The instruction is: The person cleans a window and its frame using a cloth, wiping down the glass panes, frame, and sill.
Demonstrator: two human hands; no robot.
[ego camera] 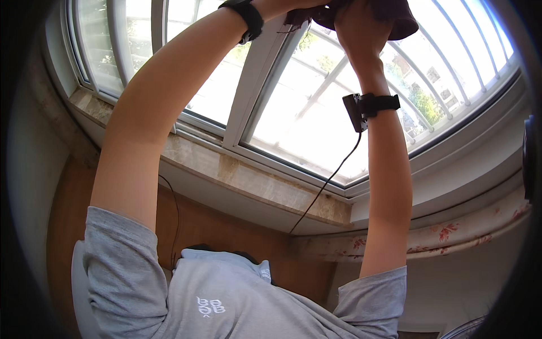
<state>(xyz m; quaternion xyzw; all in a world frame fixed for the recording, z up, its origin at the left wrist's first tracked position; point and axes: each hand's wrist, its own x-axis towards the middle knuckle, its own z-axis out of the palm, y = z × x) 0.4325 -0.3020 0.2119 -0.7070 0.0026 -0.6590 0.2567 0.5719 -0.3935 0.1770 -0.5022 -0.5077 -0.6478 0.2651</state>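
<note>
At the top edge of the view, my right hand (pixel 365 27) grips a dark maroon cloth-like piece (pixel 402 21). Loose threads (pixel 298 19) of the same colour hang from its left side. My left hand (pixel 292 5) reaches in towards the piece from the left; the frame cuts off most of it, so its fingers are hidden. Both arms are raised in front of a bright window. A black strap (pixel 250 19) circles my left wrist. On my right wrist another strap (pixel 381 103) carries a small black device (pixel 355 112).
A black cable (pixel 328 182) runs down from the device. White window frames (pixel 250 89) and curved bars (pixel 449 63) stand behind my arms, above a marble sill (pixel 254 182). Below are a brown wooden panel (pixel 203 216) and a floral curtain (pixel 444 233). A dark object (pixel 528 159) shows at the right rim.
</note>
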